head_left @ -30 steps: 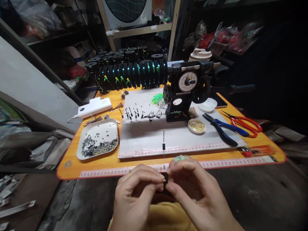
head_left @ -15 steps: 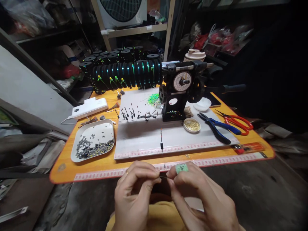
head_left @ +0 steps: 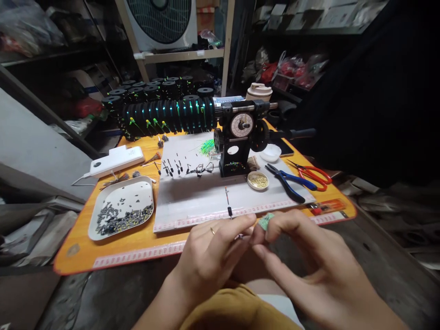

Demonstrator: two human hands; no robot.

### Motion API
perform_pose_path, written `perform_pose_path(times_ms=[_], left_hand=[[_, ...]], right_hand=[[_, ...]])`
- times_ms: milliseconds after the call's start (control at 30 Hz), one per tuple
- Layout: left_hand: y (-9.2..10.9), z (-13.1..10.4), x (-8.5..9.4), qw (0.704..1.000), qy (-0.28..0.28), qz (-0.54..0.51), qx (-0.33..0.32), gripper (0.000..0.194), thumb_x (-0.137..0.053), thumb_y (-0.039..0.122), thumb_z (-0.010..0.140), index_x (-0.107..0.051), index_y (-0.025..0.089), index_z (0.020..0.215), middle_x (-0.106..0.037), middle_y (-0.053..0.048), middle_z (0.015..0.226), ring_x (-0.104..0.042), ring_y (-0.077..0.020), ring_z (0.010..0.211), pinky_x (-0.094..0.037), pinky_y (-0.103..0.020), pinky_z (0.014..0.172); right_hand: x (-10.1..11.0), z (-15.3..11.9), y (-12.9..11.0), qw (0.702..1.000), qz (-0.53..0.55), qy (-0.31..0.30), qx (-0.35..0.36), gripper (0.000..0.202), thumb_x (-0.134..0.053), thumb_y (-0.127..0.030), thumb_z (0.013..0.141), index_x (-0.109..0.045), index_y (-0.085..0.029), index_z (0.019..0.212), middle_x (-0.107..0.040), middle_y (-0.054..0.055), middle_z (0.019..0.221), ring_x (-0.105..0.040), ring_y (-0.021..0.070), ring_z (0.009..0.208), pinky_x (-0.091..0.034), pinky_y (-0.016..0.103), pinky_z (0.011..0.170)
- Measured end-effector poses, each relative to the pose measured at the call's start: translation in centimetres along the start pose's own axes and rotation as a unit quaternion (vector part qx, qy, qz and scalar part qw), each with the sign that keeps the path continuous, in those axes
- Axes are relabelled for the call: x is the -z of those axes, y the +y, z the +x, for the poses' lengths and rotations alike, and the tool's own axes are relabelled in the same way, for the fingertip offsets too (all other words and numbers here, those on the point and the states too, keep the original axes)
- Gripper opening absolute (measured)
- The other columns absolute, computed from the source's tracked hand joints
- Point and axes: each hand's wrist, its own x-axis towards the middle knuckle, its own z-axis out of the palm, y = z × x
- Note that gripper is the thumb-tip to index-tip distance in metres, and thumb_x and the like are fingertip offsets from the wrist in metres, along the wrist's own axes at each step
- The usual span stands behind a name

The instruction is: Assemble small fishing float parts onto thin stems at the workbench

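My left hand [head_left: 215, 252] is at the table's front edge, its fingers closed and their tips against my right hand. What it grips is hidden. My right hand [head_left: 302, 252], with green tape [head_left: 266, 221] round a finger, has its fingers bent in a pinch; anything between them is too small to make out. Just beyond my fingertips, a small black piece with a thin stem [head_left: 230, 211] lies on the white board [head_left: 192, 201]. A small dish of gold beads [head_left: 258, 180] sits farther back on the board, near blue-handled pliers [head_left: 288, 182].
A black winding machine [head_left: 237, 142] with a long row of spools [head_left: 168, 114] stands across the back. A white tray of small dark pieces [head_left: 120, 211] is at the left, near a white power strip [head_left: 117, 160]. Red-handled scissors [head_left: 314, 175] lie at the right.
The view has shifted, so the table appears farther left. My hands have come together; my left hand has turned, its back now showing, and the thin strand between the fingertips is no longer visible.
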Motion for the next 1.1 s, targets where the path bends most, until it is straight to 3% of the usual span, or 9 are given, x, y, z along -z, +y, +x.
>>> perform_pose_path(times_ms=[100, 233, 400, 467, 567, 700, 800, 900, 1100], left_hand=[[-0.2, 0.5, 0.7, 0.999, -0.032, 0.017, -0.012, 0.058, -0.066, 0.001, 0.087, -0.051, 0.022, 0.139, -0.079, -0.007, 0.105, -0.076, -0.0181, 0.088, -0.058, -0.027, 0.08], [-0.4, 0.5, 1.8, 0.996, -0.076, 0.01, -0.048, 0.051, -0.06, 0.001, 0.089, -0.058, 0.021, 0.137, -0.078, -0.012, 0.109, -0.074, -0.0221, 0.092, -0.058, -0.032, 0.078], [-0.4, 0.2, 2.1, 0.995, -0.064, 0.011, -0.069, 0.041, -0.062, 0.002, 0.088, -0.067, 0.017, 0.126, -0.079, -0.014, 0.103, -0.074, -0.0233, 0.087, -0.058, -0.033, 0.073], [-0.2, -0.1, 1.8, 0.997, -0.045, 0.0, -0.055, 0.041, -0.065, -0.001, 0.084, -0.069, 0.017, 0.121, -0.078, -0.013, 0.099, -0.074, -0.0217, 0.085, -0.058, -0.031, 0.073], [0.6, -0.6, 1.0, 0.996, 0.021, -0.087, 0.029, 0.036, -0.066, -0.005, 0.082, -0.073, 0.019, 0.107, -0.077, -0.009, 0.09, -0.073, -0.0186, 0.079, -0.058, -0.027, 0.07], [1.6, -1.0, 0.1, 0.96, 0.132, -0.196, 0.149, 0.026, -0.068, -0.001, 0.082, -0.074, 0.022, 0.091, -0.071, -0.002, 0.076, -0.068, -0.016, 0.071, -0.055, -0.027, 0.067], [1.8, -1.2, 0.1, 0.942, 0.164, -0.225, 0.188, 0.021, -0.068, 0.003, 0.085, -0.073, 0.023, 0.088, -0.068, -0.001, 0.073, -0.064, -0.0152, 0.067, -0.052, -0.026, 0.064], [1.5, -1.3, 0.6, 0.945, 0.154, -0.211, 0.197, 0.02, -0.065, 0.004, 0.087, -0.071, 0.023, 0.089, -0.066, -0.001, 0.073, -0.062, -0.0149, 0.068, -0.051, -0.026, 0.064], [0.9, -1.5, 1.6, 0.965, 0.106, -0.139, 0.195, 0.021, -0.061, 0.005, 0.09, -0.068, 0.024, 0.092, -0.067, -0.001, 0.08, -0.062, -0.0155, 0.075, -0.049, -0.027, 0.07]], right_hand=[[1.0, 0.7, 0.0, 0.999, -0.036, -0.02, 0.017, 0.022, -0.058, -0.006, 0.087, -0.053, -0.026, 0.096, -0.064, -0.001, 0.083, -0.066, 0.0138, 0.074, -0.055, 0.021, 0.065], [1.7, 1.6, -0.2, 0.998, -0.032, -0.055, 0.01, 0.021, -0.058, -0.005, 0.085, -0.054, -0.024, 0.092, -0.065, -0.001, 0.081, -0.064, 0.014, 0.071, -0.054, 0.022, 0.061], [1.8, 2.3, 0.3, 0.981, 0.133, -0.114, -0.083, 0.015, -0.06, -0.011, 0.089, -0.053, -0.024, 0.094, -0.066, 0.0, 0.088, -0.067, 0.0155, 0.084, -0.059, 0.027, 0.076], [1.4, 2.2, 0.8, 0.961, 0.226, -0.118, -0.111, 0.016, -0.062, -0.014, 0.091, -0.052, -0.024, 0.098, -0.066, 0.001, 0.09, -0.068, 0.0151, 0.085, -0.059, 0.027, 0.078], [0.1, 1.7, 1.4, 0.922, 0.352, -0.096, -0.131, 0.022, -0.068, -0.019, 0.089, -0.054, -0.024, 0.104, -0.066, 0.002, 0.095, -0.067, 0.0152, 0.09, -0.059, 0.027, 0.08], [-2.3, 1.0, 1.3, 0.895, 0.436, 0.019, -0.092, 0.021, -0.069, -0.017, 0.089, -0.056, -0.027, 0.102, -0.062, 0.0, 0.09, -0.066, 0.0131, 0.084, -0.059, 0.025, 0.076], [-3.3, 1.0, 0.9, 0.947, 0.303, 0.101, 0.033, 0.03, -0.06, -0.002, 0.088, -0.06, -0.028, 0.103, -0.063, 0.0, 0.088, -0.064, 0.0144, 0.083, -0.058, 0.026, 0.074], [-2.7, 1.4, 0.9, 0.976, 0.102, 0.06, 0.184, 0.054, -0.053, 0.007, 0.083, -0.059, -0.028, 0.123, -0.068, 0.004, 0.092, -0.065, 0.0192, 0.088, -0.059, 0.032, 0.077], [-1.3, 1.6, 1.7, 0.972, -0.059, -0.028, 0.227, 0.051, -0.047, 0.0, 0.093, -0.046, -0.021, 0.14, -0.069, 0.009, 0.1, -0.061, 0.023, 0.102, -0.056, 0.037, 0.087]])
